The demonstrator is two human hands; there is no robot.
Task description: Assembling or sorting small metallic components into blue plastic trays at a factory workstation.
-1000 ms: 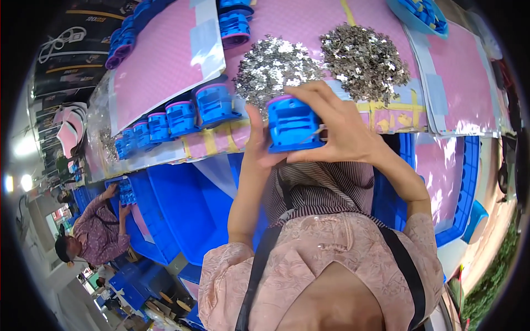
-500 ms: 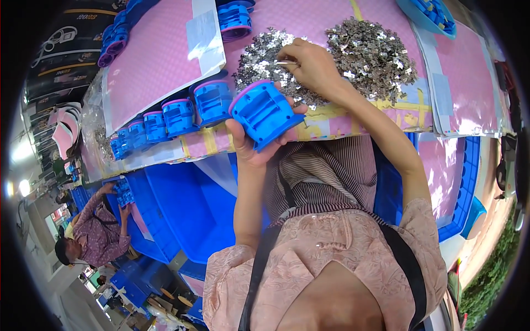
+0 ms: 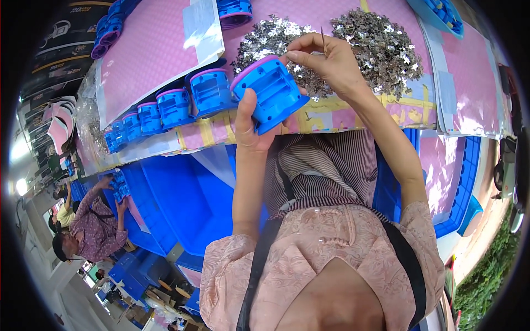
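My left hand (image 3: 255,124) grips a blue plastic housing (image 3: 270,94) with a pink rim, tilted above the table's front edge. Close to the rim is my right hand (image 3: 334,63), its thumb and forefinger pinched together; anything tiny between those fingertips is too small to make out. A thin, slender tool (image 3: 324,41) is held in the same hand and sticks up past the fingers. Behind both hands lie two heaps of small silvery metal clips, a left heap (image 3: 265,41) and a right heap (image 3: 381,52).
Several similar blue housings (image 3: 210,91) stand in a row along the table edge to the left. A blue bowl of blue parts (image 3: 441,16) is at the far right. Blue bins (image 3: 187,193) sit below the table. A co-worker (image 3: 96,231) handles blue parts at left.
My right hand has moved from the left clip heap back to the housing's rim, and the slender tool now points upward. My left hand has turned the housing slightly and raised it.
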